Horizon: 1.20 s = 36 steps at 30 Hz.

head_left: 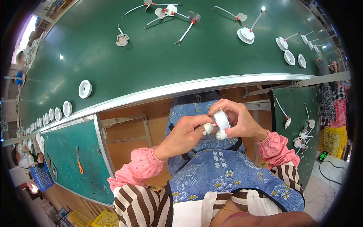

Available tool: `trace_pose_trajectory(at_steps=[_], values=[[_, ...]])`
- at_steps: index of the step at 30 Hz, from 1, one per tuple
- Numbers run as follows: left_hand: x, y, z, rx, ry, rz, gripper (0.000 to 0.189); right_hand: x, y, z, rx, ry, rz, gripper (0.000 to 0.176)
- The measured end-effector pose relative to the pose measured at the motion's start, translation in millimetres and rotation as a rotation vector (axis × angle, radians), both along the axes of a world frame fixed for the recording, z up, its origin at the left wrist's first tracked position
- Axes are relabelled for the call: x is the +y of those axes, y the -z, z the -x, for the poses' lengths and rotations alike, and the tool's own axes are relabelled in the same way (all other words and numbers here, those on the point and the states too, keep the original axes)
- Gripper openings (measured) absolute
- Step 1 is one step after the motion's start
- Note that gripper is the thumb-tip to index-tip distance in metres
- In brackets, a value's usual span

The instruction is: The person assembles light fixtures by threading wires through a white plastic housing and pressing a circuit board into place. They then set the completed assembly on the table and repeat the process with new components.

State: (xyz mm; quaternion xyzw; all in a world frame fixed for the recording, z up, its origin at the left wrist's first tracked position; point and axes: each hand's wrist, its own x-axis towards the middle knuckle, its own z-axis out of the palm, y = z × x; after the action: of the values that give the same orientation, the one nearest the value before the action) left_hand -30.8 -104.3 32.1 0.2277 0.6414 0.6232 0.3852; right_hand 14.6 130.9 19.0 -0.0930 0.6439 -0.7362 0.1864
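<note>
Over my lap, my right hand grips a white round lamp housing by its rim, with the thumb below and fingers above. My left hand is closed beside it, thumb and fingers pinched at a small red collar with a bit of white cable at the housing's back. White covers wrap the tips of a left digit and the right thumb. How much cable lies inside the left hand is hidden.
Across the green bench lie several wired round boards and white housings, many in a row at left. Orange-handled scissors rest on the left side table. More wired boards sit at right. A co-worker's hands show far right.
</note>
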Motion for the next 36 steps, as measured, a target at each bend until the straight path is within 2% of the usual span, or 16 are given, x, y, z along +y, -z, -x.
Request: trace_pose_trajectory(at_steps=[1,3,4,7,10,14,17,20,21,23,25,26,30,36], values=[[-1.3,4.2,-1.4,-0.035,0.01,0.002,0.018,0.1,-1.7,0.0,0.034,0.017,-0.102,0.063],[-2.9,17.9,-0.4,0.207,-0.009,-0.003,0.023,-3.8,-9.9,0.3,0.1,0.053,-0.298,0.068],[-2.4,21.4,2.4,0.332,-0.011,-0.008,0.026,-6.6,-12.6,1.2,0.237,0.082,-0.406,0.07],[-4.2,15.3,12.5,0.931,-0.116,0.033,0.035,-15.1,-19.5,3.4,0.584,0.167,-0.674,0.079],[4.3,4.2,0.5,0.774,-0.193,0.096,0.044,-25.8,-21.7,1.8,0.751,0.187,-0.823,0.083],[8.3,-4.0,-11.1,0.165,-0.212,0.209,0.049,-27.2,-34.0,7.3,0.837,0.122,-0.841,0.086],[11.7,14.8,-17.5,-0.129,-0.393,-0.275,0.048,-17.3,-52.6,3.8,0.795,0.215,-0.77,0.073],[10.0,19.9,-21.2,-0.09,-0.398,-0.259,0.05,-7.5,-42.5,-12.6,0.643,0.383,-0.69,0.057],[14.1,19.3,-23.4,-0.069,-0.423,-0.274,0.049,-14.2,-37.0,-11.9,0.678,0.477,-0.625,0.04],[27.3,17.4,-30.0,-0.028,-0.474,-0.304,0.047,-16.4,-22.8,-13.4,0.719,0.51,-0.652,0.036],[33.5,19.9,-33.1,0.094,-0.514,-0.198,0.042,-21.8,-20.1,-11.1,0.769,0.549,-0.71,0.027],[35.5,20.6,-34.2,0.157,-0.537,-0.144,0.04,-23.6,-20.7,-8.9,0.781,0.548,-0.742,0.027],[42.6,19.1,-37.8,0.118,-0.649,-0.112,0.031,-27.9,-21.5,-5.0,0.77,0.544,-0.817,0.026],[43.1,17.1,-37.8,0.064,-0.681,-0.108,0.03,-30.3,-16.4,-3.4,0.709,0.602,-0.746,0.03]])
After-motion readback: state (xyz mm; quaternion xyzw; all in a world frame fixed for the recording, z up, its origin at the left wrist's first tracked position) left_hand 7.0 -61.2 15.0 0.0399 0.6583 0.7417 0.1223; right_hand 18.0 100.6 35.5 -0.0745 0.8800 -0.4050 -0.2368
